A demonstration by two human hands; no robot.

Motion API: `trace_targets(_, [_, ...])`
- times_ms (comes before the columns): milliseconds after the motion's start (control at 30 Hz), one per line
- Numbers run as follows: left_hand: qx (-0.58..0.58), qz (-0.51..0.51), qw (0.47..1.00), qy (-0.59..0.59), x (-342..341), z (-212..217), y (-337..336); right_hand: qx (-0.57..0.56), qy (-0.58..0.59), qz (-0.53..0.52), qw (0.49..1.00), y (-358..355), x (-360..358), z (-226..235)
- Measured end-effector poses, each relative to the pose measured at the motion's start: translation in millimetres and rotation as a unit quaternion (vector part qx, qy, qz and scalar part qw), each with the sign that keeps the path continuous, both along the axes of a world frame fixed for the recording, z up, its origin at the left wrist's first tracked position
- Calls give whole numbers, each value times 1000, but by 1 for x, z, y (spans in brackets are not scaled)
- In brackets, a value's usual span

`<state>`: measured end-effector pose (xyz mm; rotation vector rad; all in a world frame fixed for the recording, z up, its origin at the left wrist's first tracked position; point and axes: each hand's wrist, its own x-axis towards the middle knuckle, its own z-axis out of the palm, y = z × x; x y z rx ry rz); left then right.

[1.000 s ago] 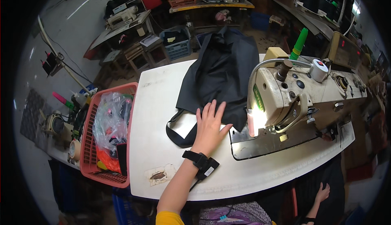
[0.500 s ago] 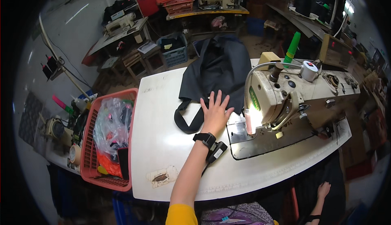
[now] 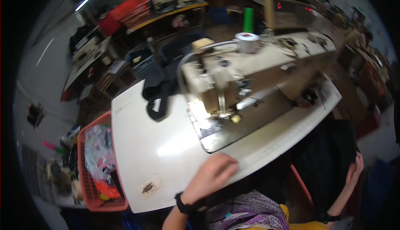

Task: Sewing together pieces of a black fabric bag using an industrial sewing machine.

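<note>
My left hand [image 3: 211,172] is over the front edge of the white sewing table [image 3: 137,155], blurred by motion. Its fingers bend loosely, thumb apart, and nothing shows in them. Low at the right, my right hand [image 3: 355,170] rests against a heap of black cloth [image 3: 327,155] beside the table; its fingers look stretched out along the cloth. The sewing machine [image 3: 266,69] stands on the table with its lamp lit at the needle. Behind its head lies a black fabric piece with a strap loop [image 3: 158,105], touched by neither hand and partly hidden by the machine.
A pink plastic basket [image 3: 83,176] with clear bags and coloured bits stands against the table's left side. A control box [image 3: 289,13] with red lights and a green thread cone [image 3: 248,19] are behind the machine. A blue crate [image 3: 146,69] sits on the floor beyond.
My left hand has left the black fabric piece and come back to the table's front edge. My right hand has shifted up and outward along the black cloth. The view has swung right.
</note>
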<state>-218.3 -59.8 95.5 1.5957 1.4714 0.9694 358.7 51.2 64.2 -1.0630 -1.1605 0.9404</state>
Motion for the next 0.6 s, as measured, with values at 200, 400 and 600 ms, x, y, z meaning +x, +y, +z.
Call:
trace_targets(200, [-136, -247, 930, -235, 125, -72, 14, 85, -82, -62, 991, -46, -166, 7])
trace_targets(400, [-250, 4, 880, -405, 186, -78, 38, 134, -247, 157, 947, -78, -243, -13])
trace_targets(600, [-165, 4, 891, -424, 164, -99, 20, -40, -145, -4, 989, -30, -172, -47])
